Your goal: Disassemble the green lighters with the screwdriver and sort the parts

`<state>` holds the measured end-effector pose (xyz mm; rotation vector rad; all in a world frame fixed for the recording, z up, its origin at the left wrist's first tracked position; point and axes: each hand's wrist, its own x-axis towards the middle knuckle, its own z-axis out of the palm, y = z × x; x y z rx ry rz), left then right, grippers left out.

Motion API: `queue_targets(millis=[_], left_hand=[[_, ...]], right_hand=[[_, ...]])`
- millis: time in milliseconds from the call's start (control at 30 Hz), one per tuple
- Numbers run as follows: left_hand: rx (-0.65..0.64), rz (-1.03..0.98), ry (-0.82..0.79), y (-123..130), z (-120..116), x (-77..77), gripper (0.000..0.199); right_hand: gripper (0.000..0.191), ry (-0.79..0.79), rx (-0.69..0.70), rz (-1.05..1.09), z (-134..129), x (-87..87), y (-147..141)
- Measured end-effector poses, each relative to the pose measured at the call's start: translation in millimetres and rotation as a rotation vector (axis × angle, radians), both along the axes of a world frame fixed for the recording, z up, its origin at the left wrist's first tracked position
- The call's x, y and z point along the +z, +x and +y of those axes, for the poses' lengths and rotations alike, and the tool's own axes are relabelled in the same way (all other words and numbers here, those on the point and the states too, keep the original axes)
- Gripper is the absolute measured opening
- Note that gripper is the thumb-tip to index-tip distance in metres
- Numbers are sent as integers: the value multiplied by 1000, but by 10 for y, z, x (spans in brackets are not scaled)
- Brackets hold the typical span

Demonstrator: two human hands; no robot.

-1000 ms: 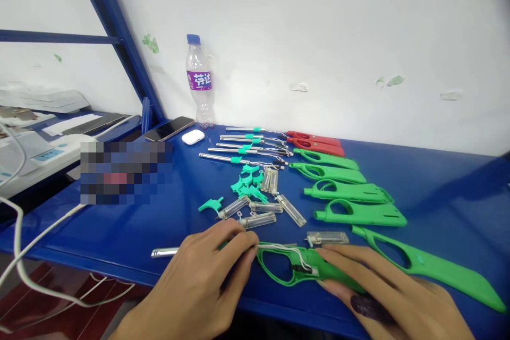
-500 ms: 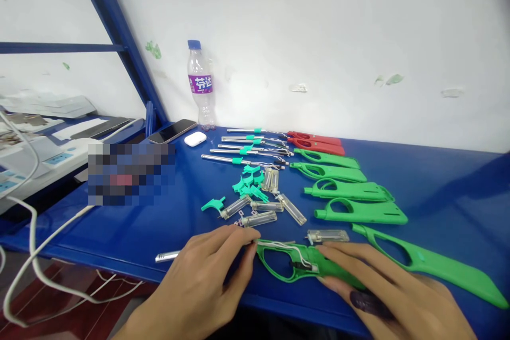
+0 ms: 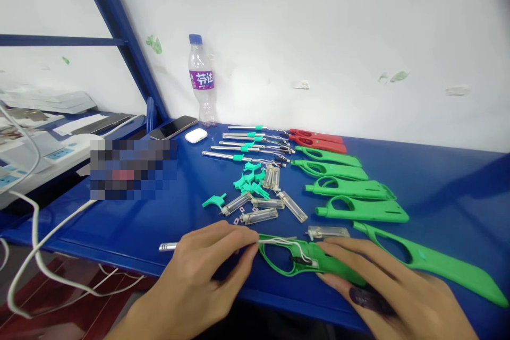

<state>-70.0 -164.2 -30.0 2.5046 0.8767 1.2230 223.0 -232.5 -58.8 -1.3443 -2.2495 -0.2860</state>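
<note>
In the left grip (image 3: 215, 271), pinched thumb to finger: white wires (image 3: 283, 243), with the tip of a metal tube (image 3: 168, 247) out past the knuckles. In the right grip (image 3: 388, 287), clasped: a green casing (image 3: 338, 265), open, at the near edge of the glossy blue counter (image 3: 131, 223). Just beyond: clear tanks (image 3: 260, 216) and teal pieces (image 3: 249, 187); rightward, green shells (image 3: 374, 210), then red shells (image 3: 326, 143). Farther back: an upright bottle (image 3: 204, 93) before a flaked white wall (image 3: 338, 26); leftward, a blue frame (image 3: 104, 2) and reddish flooring (image 3: 75, 311).

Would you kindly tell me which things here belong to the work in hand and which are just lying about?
Work in hand:
held green casing and metal tube
matching wired tubes and loose casings
teal pieces and clear cartridges, probably

Apparently just lying about:
bottle
phone
white case
</note>
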Motion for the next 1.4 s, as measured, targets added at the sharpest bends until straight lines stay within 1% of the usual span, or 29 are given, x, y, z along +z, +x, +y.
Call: queue_targets(millis=[167,267,433,533,700,833,967,1167,1267,1400], left_hand=[[-12,-33,6,12,22,16,23],[-13,-26,-40,3,29,27,20],[13,-31,-72,-11,20,61,18],[4,-34,-78,-16,15,70,17],[23,-54,-101,-23,6,51,22],[-14,-71,-39,-9,14,38,19],[-62,-82,28,-1,43,21,22],[-96,-44,5,-13,47,-9,25],[-88,-17,25,-16,21,-7,27],[-45,23,42,-24,-3,1,29]], right_hand=[[28,6,16,-8,-16,30,-8],[25,4,23,14,-22,37,-16],[22,-19,43,33,-31,10,-15],[23,-46,40,33,-63,-12,-1],[19,-54,57,29,-85,-23,7],[20,-64,43,41,-59,-39,-1],[21,-67,40,61,-52,-56,-11],[21,-60,32,68,-74,-53,-13],[21,-55,37,59,-76,-46,-14],[22,-46,40,51,-75,-34,-11]])
